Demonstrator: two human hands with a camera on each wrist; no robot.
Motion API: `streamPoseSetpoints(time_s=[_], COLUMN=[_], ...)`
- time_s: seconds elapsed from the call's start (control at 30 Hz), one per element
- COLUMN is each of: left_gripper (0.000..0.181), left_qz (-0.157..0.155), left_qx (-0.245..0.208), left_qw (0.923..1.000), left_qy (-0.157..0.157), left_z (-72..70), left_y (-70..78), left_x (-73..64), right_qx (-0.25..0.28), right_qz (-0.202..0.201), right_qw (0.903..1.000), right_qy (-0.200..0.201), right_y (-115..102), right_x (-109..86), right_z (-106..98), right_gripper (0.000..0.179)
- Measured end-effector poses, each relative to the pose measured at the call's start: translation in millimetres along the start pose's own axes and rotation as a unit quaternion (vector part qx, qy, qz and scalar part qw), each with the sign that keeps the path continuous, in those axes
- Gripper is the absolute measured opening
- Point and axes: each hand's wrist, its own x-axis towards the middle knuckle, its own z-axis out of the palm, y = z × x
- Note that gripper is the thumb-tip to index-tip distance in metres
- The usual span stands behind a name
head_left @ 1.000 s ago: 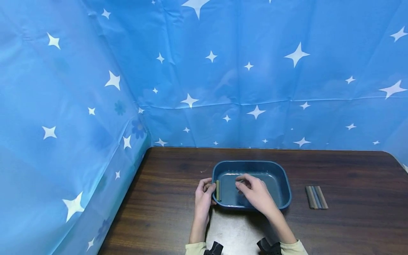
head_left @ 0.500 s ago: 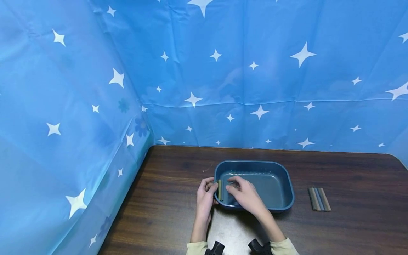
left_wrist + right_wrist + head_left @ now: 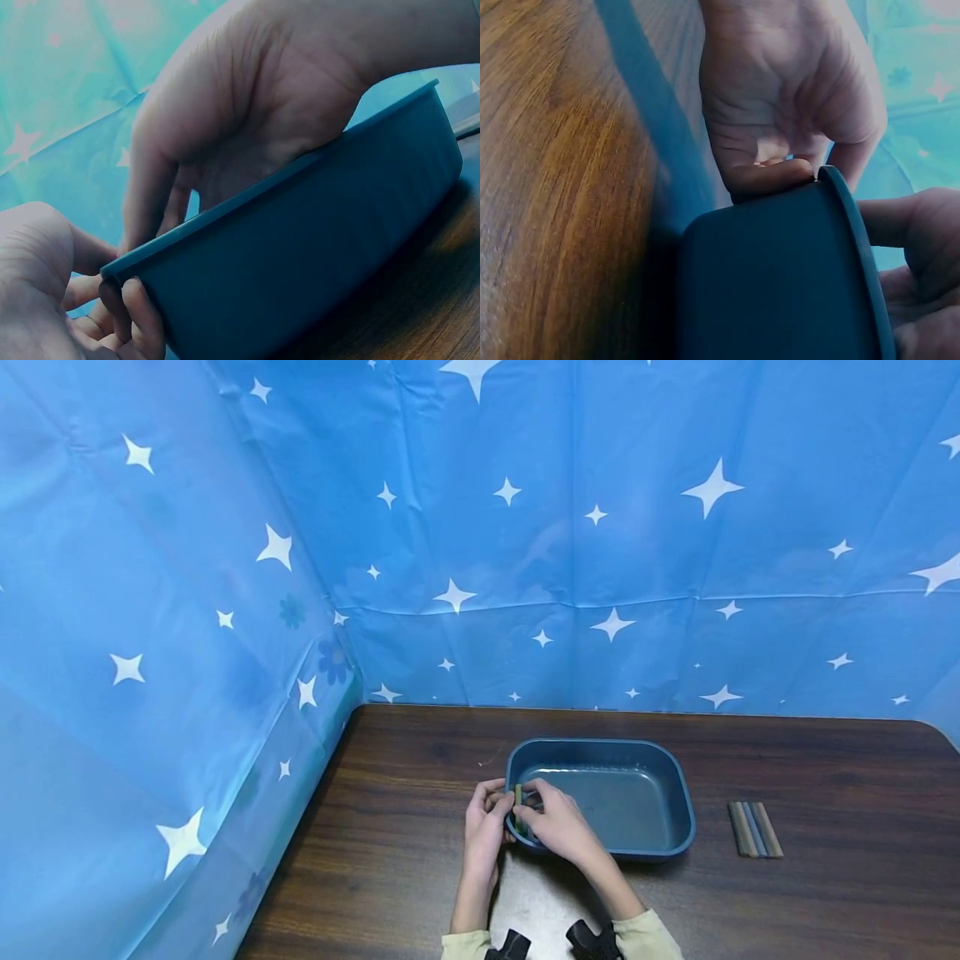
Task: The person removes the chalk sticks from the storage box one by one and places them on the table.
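Observation:
A blue rectangular tray (image 3: 637,814) with rounded corners stands on the table. My left hand (image 3: 483,835) grips its left rim, thumb on top and fingers curled against the outer wall, as the left wrist view shows. Along the inside of that left wall lies a thin yellow-green stick (image 3: 518,797). My right hand (image 3: 558,827) reaches inside the tray with its thumb and fingertips bent at this stick. Whether they pinch it is hidden by the hand and the tray wall. In the right wrist view, one finger (image 3: 772,180) of the right hand lies beside the tray's rim.
Several thin brown and blue-grey sticks (image 3: 755,829) lie side by side on the dark wooden table (image 3: 847,785), right of the tray. A blue cloth with white stars (image 3: 525,527) hangs behind the table and along its left side.
My right hand has moved left across the tray, from its middle to the stick by the left wall. The left hand keeps its grip on the rim. The view has shifted slightly.

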Motion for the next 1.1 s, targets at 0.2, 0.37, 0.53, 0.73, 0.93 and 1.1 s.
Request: streamPoseSetpoints(time_s=[0.2,0.37,0.53,0.73,0.93,1.1], left_gripper=[0.033,0.033,0.032,0.032,0.034,0.034], left_qz=[0.000,0.003,0.000,-0.002,0.002,-0.001], left_qx=[-0.004,-0.001,-0.001,0.001,0.000,-0.002], left_qw=[1.0000,1.0000,1.0000,1.0000,1.0000,1.0000], left_qy=[0.001,0.002,0.007,0.010,0.006,0.006], left_z=[0.4,0.4,1.5,2.4,1.9,1.1], left_y=[-0.1,-1.3,1.2,2.4,0.4,0.2], left_x=[0.0,0.5,-0.5,-0.6,0.1,0.6], right_qx=[-0.019,-0.026,-0.039,-0.057,-0.059,-0.073], right_qz=[0.012,0.004,0.012,0.034,0.045,0.051], right_qw=[0.9992,0.9993,0.9991,0.9977,0.9972,0.9959], right_qy=[-0.034,-0.028,-0.010,-0.007,-0.010,-0.014], right_y=[2.0,4.5,6.9,7.6,6.9,5.8], right_x=[7.1,10.6,17.4,25.0,27.8,30.1], right_z=[2.2,3.8,4.8,4.7,4.2,4.3], right_gripper=[0.042,0.044,0.048,0.046,0.046,0.049])
